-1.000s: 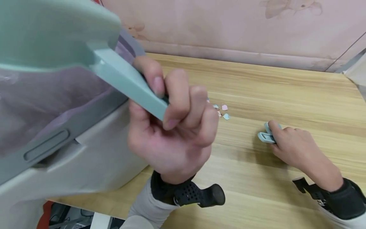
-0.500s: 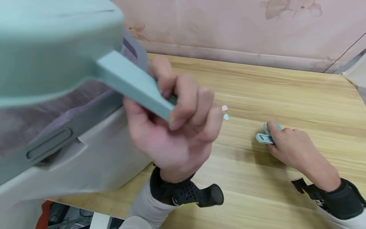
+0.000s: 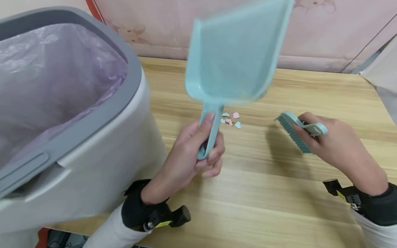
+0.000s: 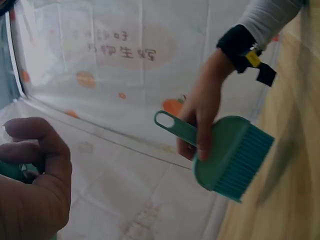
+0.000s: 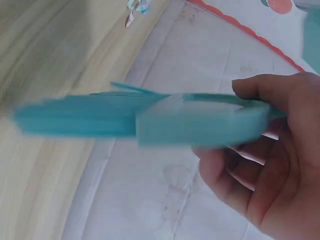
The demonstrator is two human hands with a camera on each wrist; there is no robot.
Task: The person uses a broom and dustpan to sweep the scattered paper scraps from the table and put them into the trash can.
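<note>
My left hand (image 3: 198,151) grips the handle of a light teal dustpan (image 3: 235,55), held upright above the wooden table (image 3: 279,193) with its scoop facing me. My right hand (image 3: 322,141) grips a small teal hand brush (image 3: 294,132), lifted off the table to the right; the left wrist view shows the brush (image 4: 230,155) with bristles pointing down-right, and the right wrist view shows the brush (image 5: 140,117) edge-on and blurred. A few small pink and blue paper scraps (image 3: 231,119) lie on the table between the hands, just behind the dustpan handle.
A white bin with a grey rim (image 3: 93,113) and a purple liner (image 3: 46,79) stands at the left, close to my left forearm. A pink patterned wall (image 3: 325,38) runs behind the table. The table's right corner (image 3: 369,79) is near a grey panel.
The dustpan swung away from over the bin to upright above the table, and my left hand dropped lower. My right hand lifted the brush off the table.
</note>
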